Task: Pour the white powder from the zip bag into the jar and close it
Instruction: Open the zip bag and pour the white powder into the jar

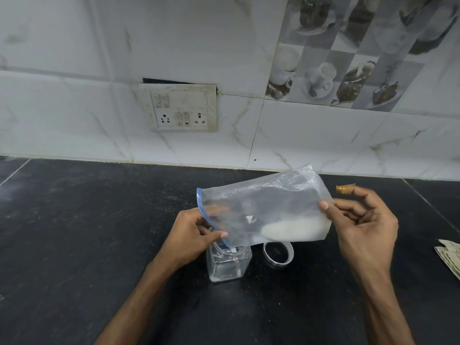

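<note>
A clear zip bag [263, 202] with a blue zip strip is held tilted above the counter, its open mouth dipping into a square clear jar [227, 263]. White powder [293, 229] lies in the bag's lower right corner, and a thin layer shows at the jar's bottom. My left hand [191, 235] pinches the bag's mouth at the jar's rim. My right hand [366, 225] pinches the bag's closed end, raised to the right. The jar's round clear lid [278, 253] lies on the counter just right of the jar.
The black stone counter [99, 232] runs to a white tiled wall with a switch and socket plate [183, 108]. A small brown scrap [344, 189] lies behind my right hand. Folded paper [450, 257] sits at the right edge.
</note>
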### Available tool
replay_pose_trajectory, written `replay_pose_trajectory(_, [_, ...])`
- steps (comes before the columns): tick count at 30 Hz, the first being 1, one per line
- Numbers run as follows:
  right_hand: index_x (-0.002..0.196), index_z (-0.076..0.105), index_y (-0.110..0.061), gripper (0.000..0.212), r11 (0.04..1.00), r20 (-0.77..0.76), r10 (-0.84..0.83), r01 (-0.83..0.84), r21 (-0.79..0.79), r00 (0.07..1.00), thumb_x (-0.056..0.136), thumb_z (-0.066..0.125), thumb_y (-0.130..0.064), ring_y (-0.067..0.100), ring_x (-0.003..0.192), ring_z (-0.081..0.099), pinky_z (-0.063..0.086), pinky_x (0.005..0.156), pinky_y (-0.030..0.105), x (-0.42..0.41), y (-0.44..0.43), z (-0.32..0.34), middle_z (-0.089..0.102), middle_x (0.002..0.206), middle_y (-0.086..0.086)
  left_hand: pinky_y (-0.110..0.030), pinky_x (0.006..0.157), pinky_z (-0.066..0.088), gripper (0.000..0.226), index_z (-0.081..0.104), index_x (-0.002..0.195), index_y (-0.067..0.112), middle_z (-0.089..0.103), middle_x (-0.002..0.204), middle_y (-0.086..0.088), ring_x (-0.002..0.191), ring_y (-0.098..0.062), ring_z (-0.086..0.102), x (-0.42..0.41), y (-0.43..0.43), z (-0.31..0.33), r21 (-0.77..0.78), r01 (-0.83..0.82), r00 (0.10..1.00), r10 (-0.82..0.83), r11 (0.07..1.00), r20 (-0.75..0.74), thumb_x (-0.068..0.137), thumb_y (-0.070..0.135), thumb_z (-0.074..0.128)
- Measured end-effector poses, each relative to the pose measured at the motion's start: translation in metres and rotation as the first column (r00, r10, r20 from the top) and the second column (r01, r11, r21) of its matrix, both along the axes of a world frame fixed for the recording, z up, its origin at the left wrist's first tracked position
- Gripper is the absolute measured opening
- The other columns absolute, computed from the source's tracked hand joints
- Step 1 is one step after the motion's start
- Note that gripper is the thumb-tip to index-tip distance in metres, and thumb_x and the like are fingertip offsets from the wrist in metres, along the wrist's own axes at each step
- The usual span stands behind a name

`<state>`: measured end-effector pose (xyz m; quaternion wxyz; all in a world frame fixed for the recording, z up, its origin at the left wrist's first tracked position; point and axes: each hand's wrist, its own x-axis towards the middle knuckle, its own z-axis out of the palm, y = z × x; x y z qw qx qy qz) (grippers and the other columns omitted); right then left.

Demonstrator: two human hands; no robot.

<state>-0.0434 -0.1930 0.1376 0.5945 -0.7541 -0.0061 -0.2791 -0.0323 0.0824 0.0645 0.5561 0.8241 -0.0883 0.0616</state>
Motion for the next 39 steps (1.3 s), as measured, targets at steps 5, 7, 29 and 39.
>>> replay_pose_trajectory(5, [0.084,0.070,-0.012,0.014,0.999,0.024,-0.029,0.030,-0.020,0.999,0.077,0.080,-0.003,0.005,0.071,0.068,0.057,0.073,0.016,0.003,0.000,-0.004,0.073,0.080,0.001,-0.015,0.059,0.056,0.058,0.068,0.120,0.028,0.075,0.072,0.018,0.053,0.000,0.066,-0.001,0.005,0.001,-0.049,0.024,0.999,-0.026,0.998,-0.030,0.071,0.002,0.084])
replay_pose_trajectory(7, [0.083,0.071,-0.012,0.012,0.999,0.028,-0.043,0.044,-0.028,0.999,0.079,0.078,-0.003,0.008,0.075,0.068,0.058,0.076,0.019,0.004,-0.001,-0.005,0.073,0.085,0.007,-0.016,0.059,0.056,0.060,0.068,0.121,0.029,0.077,0.080,0.006,0.051,0.001,0.062,-0.002,0.005,0.003,-0.052,0.041,0.999,-0.042,0.998,-0.020,0.070,0.001,0.085])
replay_pose_trajectory(29, [0.086,0.073,-0.023,0.026,0.995,0.118,-0.047,0.058,-0.087,0.992,0.079,0.075,0.002,-0.003,0.083,0.069,0.052,0.077,0.008,0.003,0.008,0.000,0.073,0.085,-0.024,-0.018,0.057,0.056,0.061,0.067,0.121,0.030,0.079,0.086,-0.004,0.054,-0.001,0.068,-0.002,0.004,0.002,-0.096,0.047,0.998,-0.051,0.994,-0.047,0.071,0.000,0.084])
replay_pose_trajectory(39, [0.095,0.074,-0.020,0.024,0.992,0.156,0.005,0.015,-0.126,0.988,0.081,0.074,0.000,0.005,0.092,0.070,0.055,0.083,0.014,0.003,0.007,-0.003,0.074,0.097,-0.017,-0.016,0.055,0.051,0.052,0.072,0.113,0.026,0.076,0.073,-0.002,0.053,0.000,0.063,-0.003,0.007,-0.002,-0.105,0.022,0.999,-0.026,0.994,-0.045,0.068,0.003,0.087])
